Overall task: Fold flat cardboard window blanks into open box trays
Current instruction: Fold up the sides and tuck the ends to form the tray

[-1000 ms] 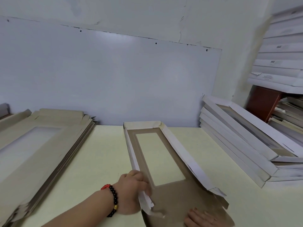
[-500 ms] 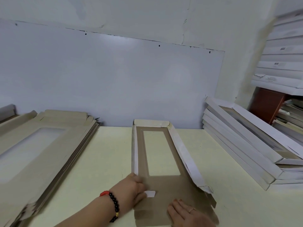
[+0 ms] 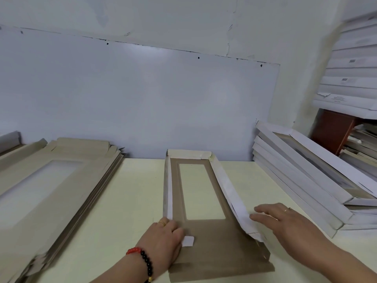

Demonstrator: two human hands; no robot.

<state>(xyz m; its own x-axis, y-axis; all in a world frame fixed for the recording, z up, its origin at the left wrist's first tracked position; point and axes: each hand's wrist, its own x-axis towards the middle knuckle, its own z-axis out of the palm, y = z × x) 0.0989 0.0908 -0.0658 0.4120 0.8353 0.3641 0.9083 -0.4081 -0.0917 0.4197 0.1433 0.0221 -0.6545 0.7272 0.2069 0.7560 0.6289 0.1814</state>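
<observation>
Pale yellow-green tabletop [image 3: 126,201] against a white wall panel [image 3: 142,94] is where the work goes on. Her left hand [image 3: 163,240], with a red and black bead bracelet [image 3: 142,260] at the wrist, lies on the near left corner of the half-folded window blank [image 3: 220,242], fingers curled down onto the left side wall by a small white tab [image 3: 188,241]. Her right hand [image 3: 285,223] is spread, fingers straight, fingertips touching the outside of the raised right side wall [image 3: 226,188].

That blank lies between both hands, its long axis running straight away from her toward the wall, far end flap [image 3: 188,154] already upright, near end flat. I judge the near end comes next, about equally close to either hand.

Left of her left hand sits a stack of flat blanks [image 3: 57,180]; right of her right hand, finished trays [image 3: 306,170] piled.
</observation>
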